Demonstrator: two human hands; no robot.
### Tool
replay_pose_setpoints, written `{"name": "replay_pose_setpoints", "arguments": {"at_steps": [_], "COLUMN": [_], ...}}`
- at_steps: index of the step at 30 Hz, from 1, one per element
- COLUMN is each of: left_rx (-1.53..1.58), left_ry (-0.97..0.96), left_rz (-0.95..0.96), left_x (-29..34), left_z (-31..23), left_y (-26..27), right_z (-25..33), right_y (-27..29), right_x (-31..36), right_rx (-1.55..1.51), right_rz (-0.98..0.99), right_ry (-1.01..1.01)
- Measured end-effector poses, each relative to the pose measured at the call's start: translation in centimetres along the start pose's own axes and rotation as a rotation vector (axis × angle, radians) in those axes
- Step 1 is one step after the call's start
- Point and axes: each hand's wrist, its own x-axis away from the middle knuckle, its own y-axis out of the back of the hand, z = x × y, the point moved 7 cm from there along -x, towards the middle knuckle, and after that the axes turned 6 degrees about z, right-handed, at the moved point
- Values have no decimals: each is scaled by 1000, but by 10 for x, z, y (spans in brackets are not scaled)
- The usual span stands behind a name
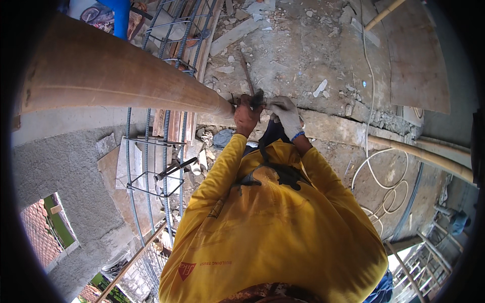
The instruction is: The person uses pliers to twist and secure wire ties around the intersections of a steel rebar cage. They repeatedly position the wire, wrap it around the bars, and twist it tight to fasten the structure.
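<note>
My bare left hand point(246, 117) is closed in front of my body, beside the far, narrow end of a big smooth brown post point(131, 73). Against its fingers is a dark, blackish lump point(258, 97); a thin rusty-brown rod point(246, 70) shows just beyond it. I cannot tell whether the two are one tool. My right hand point(286, 114) wears a whitish glove, and a blue band circles that wrist. Its fingers are bent together toward the dark lump, almost meeting the left hand. Whatever lies between the fingertips is too small to make out.
Upright rebar cages point(164, 146) with square ties stand left of me, near a rough grey wall point(65, 156). Rubble and a plank point(235, 36) litter the ground ahead. On the right lie a coiled pale hose point(389, 194), a bamboo pole point(422, 156) and a plywood sheet point(417, 60).
</note>
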Motion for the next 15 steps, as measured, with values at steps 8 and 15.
{"name": "replay_pose_setpoints", "arguments": {"at_steps": [8,15], "left_rx": [10,29], "left_ry": [17,39], "left_rz": [9,26], "left_x": [-3,-5], "left_z": [-4,-2], "left_y": [3,4], "right_z": [-9,-9], "right_y": [-1,1], "right_x": [-12,-22], "right_rx": [171,198], "right_rz": [-84,-227], "right_ry": [77,61]}}
